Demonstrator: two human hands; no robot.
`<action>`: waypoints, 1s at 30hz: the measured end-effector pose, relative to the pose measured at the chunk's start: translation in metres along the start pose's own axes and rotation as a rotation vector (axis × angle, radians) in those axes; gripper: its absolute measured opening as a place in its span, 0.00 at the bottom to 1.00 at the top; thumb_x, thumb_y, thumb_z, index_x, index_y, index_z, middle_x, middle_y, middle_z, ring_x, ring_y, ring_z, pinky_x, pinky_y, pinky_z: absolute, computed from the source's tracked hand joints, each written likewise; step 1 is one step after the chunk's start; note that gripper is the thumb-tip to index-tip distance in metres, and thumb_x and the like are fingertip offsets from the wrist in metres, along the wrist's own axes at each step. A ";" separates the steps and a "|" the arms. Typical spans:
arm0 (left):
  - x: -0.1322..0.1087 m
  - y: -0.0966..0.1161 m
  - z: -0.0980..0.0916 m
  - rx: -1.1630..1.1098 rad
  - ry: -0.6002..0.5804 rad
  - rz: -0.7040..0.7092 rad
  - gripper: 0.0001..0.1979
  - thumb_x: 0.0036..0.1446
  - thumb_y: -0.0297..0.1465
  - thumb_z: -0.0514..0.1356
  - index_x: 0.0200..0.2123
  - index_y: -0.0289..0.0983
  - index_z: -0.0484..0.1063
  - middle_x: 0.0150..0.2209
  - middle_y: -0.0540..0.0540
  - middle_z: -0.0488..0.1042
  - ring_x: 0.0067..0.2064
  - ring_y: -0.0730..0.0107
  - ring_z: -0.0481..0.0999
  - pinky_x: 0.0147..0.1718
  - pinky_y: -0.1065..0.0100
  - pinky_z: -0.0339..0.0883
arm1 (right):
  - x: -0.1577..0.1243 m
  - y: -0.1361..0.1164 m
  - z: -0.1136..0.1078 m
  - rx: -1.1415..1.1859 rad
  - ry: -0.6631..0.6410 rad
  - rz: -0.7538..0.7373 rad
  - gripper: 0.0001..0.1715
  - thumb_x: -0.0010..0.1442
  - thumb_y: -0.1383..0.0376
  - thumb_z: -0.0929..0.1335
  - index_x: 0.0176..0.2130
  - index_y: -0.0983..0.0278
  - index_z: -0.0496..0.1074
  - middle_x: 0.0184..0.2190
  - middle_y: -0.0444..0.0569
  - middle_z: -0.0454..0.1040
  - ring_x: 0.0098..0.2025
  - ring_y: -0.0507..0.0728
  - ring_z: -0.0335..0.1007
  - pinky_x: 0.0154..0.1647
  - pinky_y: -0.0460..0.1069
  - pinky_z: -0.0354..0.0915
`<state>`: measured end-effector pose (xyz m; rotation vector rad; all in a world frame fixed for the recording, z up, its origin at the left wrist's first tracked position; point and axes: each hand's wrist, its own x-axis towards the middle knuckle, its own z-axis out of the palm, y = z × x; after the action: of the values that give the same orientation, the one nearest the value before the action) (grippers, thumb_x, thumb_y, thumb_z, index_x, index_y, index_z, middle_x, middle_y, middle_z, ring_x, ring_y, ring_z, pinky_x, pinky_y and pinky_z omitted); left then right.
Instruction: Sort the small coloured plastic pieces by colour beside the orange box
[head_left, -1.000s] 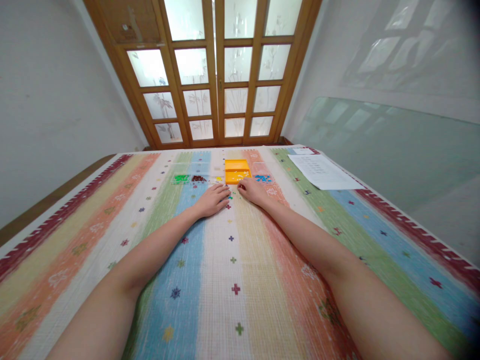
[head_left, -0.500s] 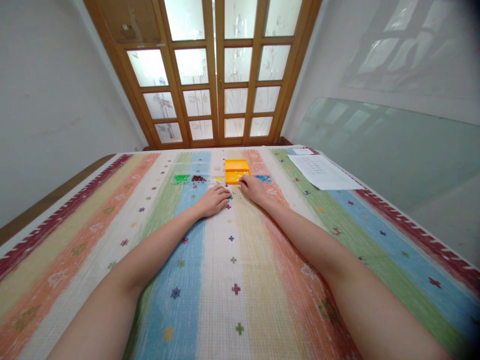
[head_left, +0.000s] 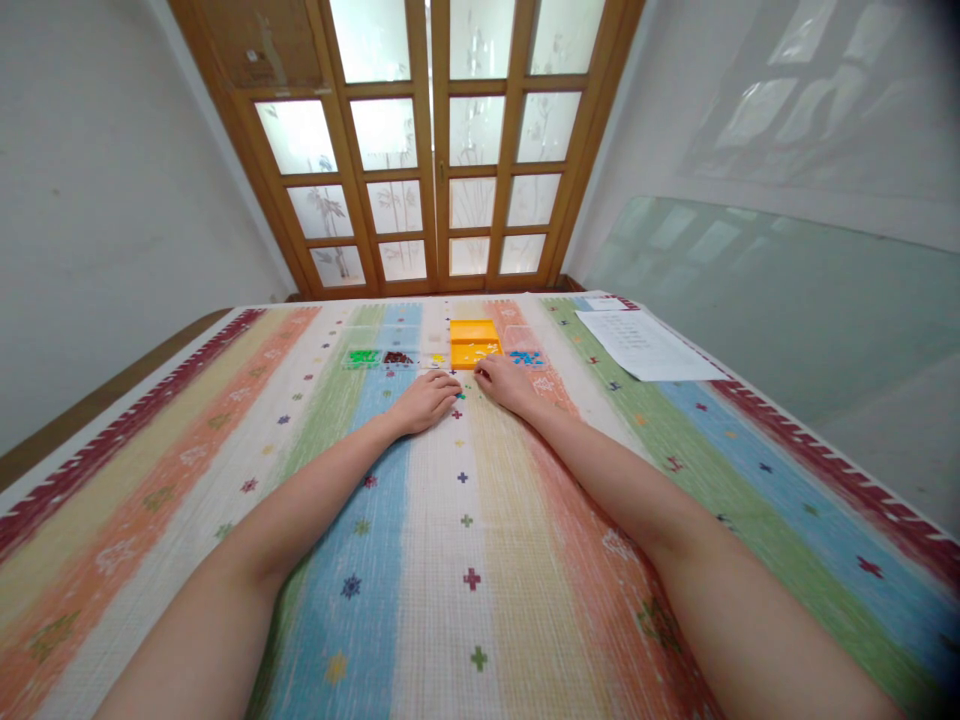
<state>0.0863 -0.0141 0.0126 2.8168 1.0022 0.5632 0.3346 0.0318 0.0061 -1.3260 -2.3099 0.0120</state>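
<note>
And here I am, both hands in front of the open yellow box [head_left: 472, 329], which sits well ahead of me on the striped tablecloth [head_left: 442, 520]. My right hand [head_left: 505, 383] is right at the box's near right corner, fingers curled and bunched together; whether they pinch anything, or touch the box's edge, I can't tell from here. My left hand [head_left: 424, 402] lies palm down on the cloth, just short of the box and to its left, fingers together and gently bent; I can't make out anything underneath. Just off those fingertips, on the near side of the box, there's a greenish speck [head_left: 462, 396], too small to identify. Inside the box's near half, small white pieces [head_left: 489, 350] lie scattered. Straight left of the box come yellow pieces [head_left: 439, 357], then dark brown ones [head_left: 397, 357], then bright green ones [head_left: 364, 356] farthest out. Blue pieces [head_left: 526, 357] are just right of the box, and well beyond them lies a printed sheet [head_left: 645, 345].
</note>
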 end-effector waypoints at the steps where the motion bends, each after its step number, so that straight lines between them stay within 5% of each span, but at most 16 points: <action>1: 0.000 -0.001 -0.001 -0.003 0.012 -0.006 0.23 0.76 0.38 0.46 0.59 0.42 0.78 0.60 0.43 0.77 0.64 0.56 0.69 0.70 0.50 0.57 | 0.001 0.001 0.000 0.008 0.026 0.001 0.10 0.70 0.66 0.66 0.41 0.63 0.79 0.41 0.54 0.80 0.43 0.58 0.73 0.44 0.50 0.62; 15: -0.016 -0.062 -0.011 -0.153 0.426 -0.339 0.24 0.75 0.40 0.46 0.54 0.39 0.80 0.56 0.40 0.79 0.60 0.57 0.74 0.65 0.51 0.63 | 0.011 0.034 -0.003 -0.003 0.244 0.359 0.16 0.71 0.62 0.64 0.50 0.62 0.80 0.44 0.56 0.82 0.45 0.64 0.75 0.46 0.53 0.65; 18: -0.019 -0.073 -0.014 -0.334 0.535 -0.491 0.24 0.74 0.42 0.46 0.53 0.40 0.80 0.50 0.41 0.81 0.53 0.59 0.78 0.59 0.54 0.69 | 0.012 0.035 -0.002 -0.009 0.217 0.356 0.17 0.71 0.62 0.65 0.52 0.60 0.80 0.46 0.55 0.83 0.46 0.64 0.76 0.47 0.54 0.66; 23: -0.022 -0.087 -0.020 -0.745 0.682 -0.726 0.24 0.71 0.45 0.50 0.53 0.39 0.81 0.25 0.48 0.72 0.34 0.64 0.77 0.43 0.61 0.76 | 0.010 0.031 0.001 -0.009 0.209 0.302 0.16 0.71 0.64 0.65 0.51 0.61 0.81 0.48 0.55 0.83 0.47 0.64 0.77 0.48 0.54 0.67; 30: -0.020 -0.092 -0.023 -1.096 0.726 -0.851 0.26 0.66 0.45 0.52 0.54 0.33 0.78 0.26 0.49 0.74 0.25 0.73 0.73 0.35 0.68 0.75 | 0.009 0.026 0.003 0.020 0.179 0.271 0.16 0.71 0.64 0.65 0.52 0.62 0.80 0.49 0.55 0.82 0.48 0.64 0.77 0.50 0.54 0.67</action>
<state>0.0087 0.0439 0.0081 1.0954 1.2647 1.4234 0.3507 0.0537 0.0008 -1.5533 -1.9652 0.0037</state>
